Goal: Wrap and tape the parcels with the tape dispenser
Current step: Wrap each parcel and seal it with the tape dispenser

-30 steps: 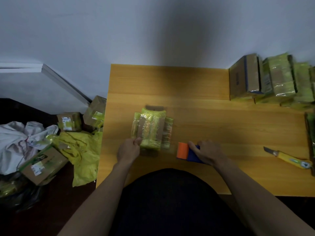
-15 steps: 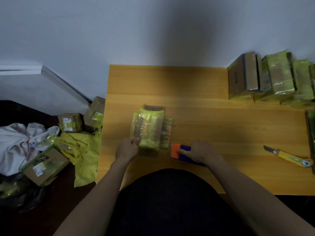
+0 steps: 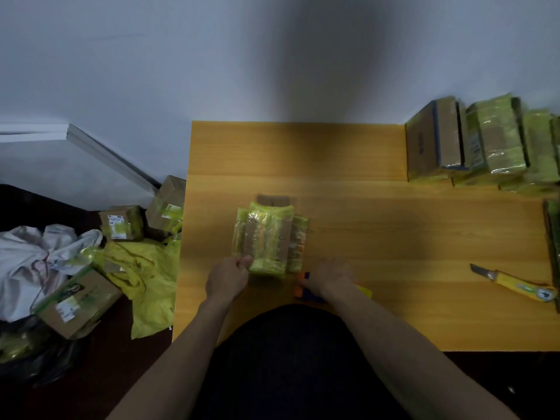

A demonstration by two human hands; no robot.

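Observation:
A cardboard parcel point(image 3: 268, 237) banded with yellow-green tape lies in the middle of the wooden table point(image 3: 378, 225). My left hand point(image 3: 228, 275) pinches the parcel's near left corner. My right hand point(image 3: 328, 275) grips the orange and blue tape dispenser point(image 3: 303, 286) just right of the parcel's near edge, almost touching it. The hand hides most of the dispenser, and both are blurred by motion.
Several taped parcels point(image 3: 485, 144) stand in a row at the table's far right corner. A yellow utility knife point(image 3: 515, 283) lies near the right edge. On the floor to the left are cardboard boxes point(image 3: 75, 301), yellow plastic wrap point(image 3: 145, 277) and a white cloth point(image 3: 33, 262).
My right hand has slid the tape dispenser leftward toward the parcel's near edge. The left hand has stayed on the parcel's corner.

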